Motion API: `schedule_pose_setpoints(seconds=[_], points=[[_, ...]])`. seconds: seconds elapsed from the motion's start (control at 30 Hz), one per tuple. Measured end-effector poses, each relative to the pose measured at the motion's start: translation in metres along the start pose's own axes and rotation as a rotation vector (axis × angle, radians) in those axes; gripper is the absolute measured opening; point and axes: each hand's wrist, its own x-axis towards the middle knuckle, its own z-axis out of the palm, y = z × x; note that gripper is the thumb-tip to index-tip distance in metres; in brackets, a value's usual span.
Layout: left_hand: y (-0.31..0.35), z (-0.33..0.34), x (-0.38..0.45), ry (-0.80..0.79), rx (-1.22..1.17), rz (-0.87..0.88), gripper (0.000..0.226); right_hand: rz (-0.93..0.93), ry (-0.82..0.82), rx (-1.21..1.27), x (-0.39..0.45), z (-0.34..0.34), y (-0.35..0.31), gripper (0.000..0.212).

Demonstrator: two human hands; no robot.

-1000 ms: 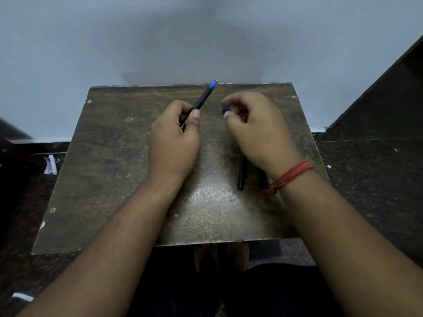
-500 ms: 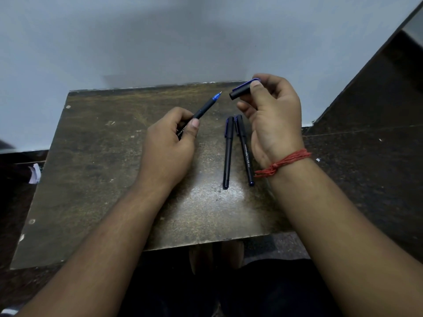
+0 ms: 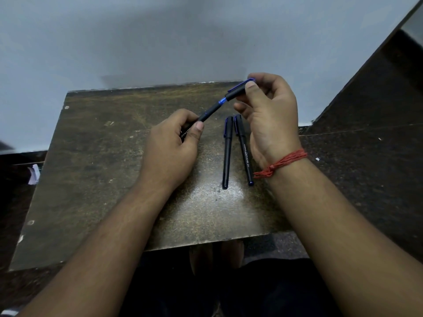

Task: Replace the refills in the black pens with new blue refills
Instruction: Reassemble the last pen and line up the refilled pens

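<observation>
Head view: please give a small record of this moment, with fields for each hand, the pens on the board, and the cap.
left hand: holds pen by its barrel
right hand: holds cap
cap: at the pen's blue tip, not pushed fully on
pens on board: two capped pens, side by side
wrist: red thread on right

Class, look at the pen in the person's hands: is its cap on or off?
Going on, not seated. The right hand holds the cap at the tip of the pen in the left hand; blue still shows.
</observation>
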Motion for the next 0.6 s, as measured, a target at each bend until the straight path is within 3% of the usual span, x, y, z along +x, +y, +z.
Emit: schedule_pose_setpoints(seconds=[0.33,0.6], points=[[-0.001,0.002,-0.001,0.014,-0.032,0.018,0.009,0.028,-0.227,-0.159,-0.011,0.003,0.008,0.012],[0.005,0.005,-0.004,0.093,-0.048,-0.008,0.01,-0.067,-0.188,-0.176,-0.019,0.016,0.002,0.013]])
